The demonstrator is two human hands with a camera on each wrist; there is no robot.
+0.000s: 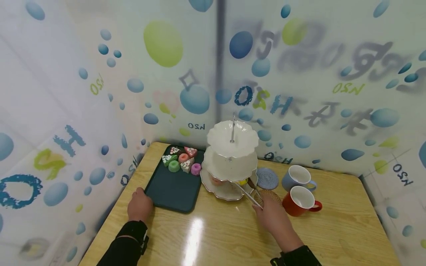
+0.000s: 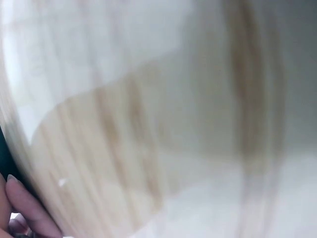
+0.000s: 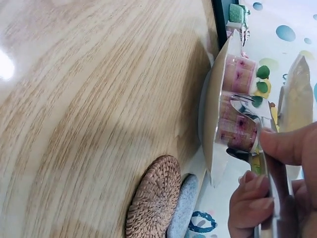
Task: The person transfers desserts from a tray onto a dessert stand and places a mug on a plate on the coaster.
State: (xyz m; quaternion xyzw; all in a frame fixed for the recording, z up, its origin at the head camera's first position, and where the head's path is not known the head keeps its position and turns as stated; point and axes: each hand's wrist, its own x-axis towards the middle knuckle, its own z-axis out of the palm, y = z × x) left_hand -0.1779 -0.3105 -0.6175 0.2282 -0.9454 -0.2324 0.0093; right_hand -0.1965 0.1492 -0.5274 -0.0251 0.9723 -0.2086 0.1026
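The right hand (image 1: 271,218) is gripping a pair of metal serving tongs (image 3: 277,186), with the thumb pressing along one arm and fingers curling against the other. The tongs are reaching into the bottom tier of a white, scalloped three-tier stand (image 1: 219,166), their ends spreading apart: a silver fork-shaped end is showing at one side of a pink-patterned cake (image 3: 237,130), and a dark end is showing at the other. Whether either end is touching the cake, I cannot tell. A second pink-wrapped cake (image 3: 239,74) is sitting beside it on the same tier, and green leaves are topping the pair. Something yellow is peeking out from under the middle plate, mostly hidden.

The left hand (image 1: 139,206) is resting at the left edge of a dark green tray (image 1: 171,192), near its front corner; I cannot tell whether its fingers are gripping the rim. The tray is lying flat just left of the stand, and its far half is carrying cake slices (image 1: 187,165) and small ring doughnuts (image 1: 173,166) in green, coral and purple.

Right of the stand, a blue-grey round coaster (image 1: 267,178) is lying on the wooden surface (image 1: 226,236), with a brown woven coaster (image 3: 154,201) just in front of it. A light blue mug (image 1: 289,181) is standing behind a red mug (image 1: 293,205), both handles pointing right.
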